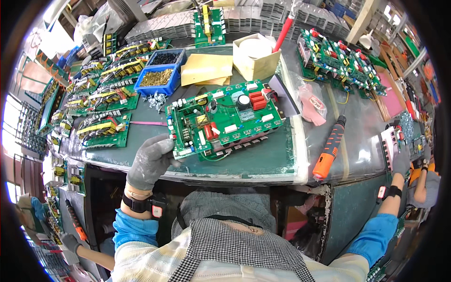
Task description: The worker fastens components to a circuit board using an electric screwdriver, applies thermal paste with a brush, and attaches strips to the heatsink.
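Observation:
My left hand (151,162), in a grey glove, closes its fingers on the near left corner of a green circuit board (225,120). This board lies on the bench in front of me, carrying red and white parts and a round black-and-white one, above a metal-sided base. Far to the right, my gloved right hand (401,160) is closed at the edge of another circuit board (389,146) with a pale, holed strip along its side; its fingertips are partly hidden. An orange-and-black power screwdriver (329,151) lies on the bench between the two boards.
Blue bins of brass-coloured screws (156,78) and black parts (165,58) stand behind the board, beside yellow paper sheets (206,68) and a carton (256,58). Boards crowd the left (105,127) and back right (343,61). Co-workers' gloved hands show at lower left (70,242) and far right (426,154).

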Demonstrator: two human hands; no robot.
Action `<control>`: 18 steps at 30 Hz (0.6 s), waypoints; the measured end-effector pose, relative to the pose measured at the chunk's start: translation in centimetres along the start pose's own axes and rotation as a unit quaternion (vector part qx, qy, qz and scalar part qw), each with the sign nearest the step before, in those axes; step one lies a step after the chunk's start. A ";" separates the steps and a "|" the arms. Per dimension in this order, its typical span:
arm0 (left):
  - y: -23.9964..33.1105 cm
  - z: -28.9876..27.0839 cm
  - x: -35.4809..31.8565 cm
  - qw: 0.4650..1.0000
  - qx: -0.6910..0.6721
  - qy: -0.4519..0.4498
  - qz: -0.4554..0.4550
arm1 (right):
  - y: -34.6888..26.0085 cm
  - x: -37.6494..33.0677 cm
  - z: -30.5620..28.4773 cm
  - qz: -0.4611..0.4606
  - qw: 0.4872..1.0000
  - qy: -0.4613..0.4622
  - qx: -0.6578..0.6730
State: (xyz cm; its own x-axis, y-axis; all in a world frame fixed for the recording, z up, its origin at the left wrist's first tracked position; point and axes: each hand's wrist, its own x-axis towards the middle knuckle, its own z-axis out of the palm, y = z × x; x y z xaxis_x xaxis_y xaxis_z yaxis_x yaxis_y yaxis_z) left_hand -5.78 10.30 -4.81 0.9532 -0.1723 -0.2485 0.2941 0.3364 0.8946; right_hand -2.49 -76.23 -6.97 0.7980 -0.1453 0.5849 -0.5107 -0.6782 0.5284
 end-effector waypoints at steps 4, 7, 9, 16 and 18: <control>-1.0 -1.2 -0.1 0.995 -0.032 -0.070 -0.070 | -11.6 2.5 -12.7 -0.176 0.849 0.004 0.498; -1.1 -0.1 0.9 0.979 -0.202 -0.027 -0.018 | -24.4 2.9 -26.2 -0.219 0.607 -0.184 0.741; -0.6 0.2 2.0 0.974 -0.199 -0.107 -0.007 | -29.4 2.5 -32.5 -0.143 0.474 -0.321 0.808; -1.1 1.7 2.4 0.974 -0.169 -0.150 0.011 | -36.2 3.2 -37.7 -0.067 0.480 -0.386 0.785; -0.3 4.7 0.8 0.977 -0.147 -0.153 0.035 | -36.2 2.3 -35.4 -0.041 0.417 -0.318 0.851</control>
State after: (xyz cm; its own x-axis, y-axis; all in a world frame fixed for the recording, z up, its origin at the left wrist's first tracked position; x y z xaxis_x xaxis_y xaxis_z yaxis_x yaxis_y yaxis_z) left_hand -5.49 5.70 -3.55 0.9196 -0.3920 -0.0277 0.2785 0.6004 0.7497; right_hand 6.55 -26.54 -2.97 0.9902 0.1336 0.0413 0.0614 -0.1503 -0.9867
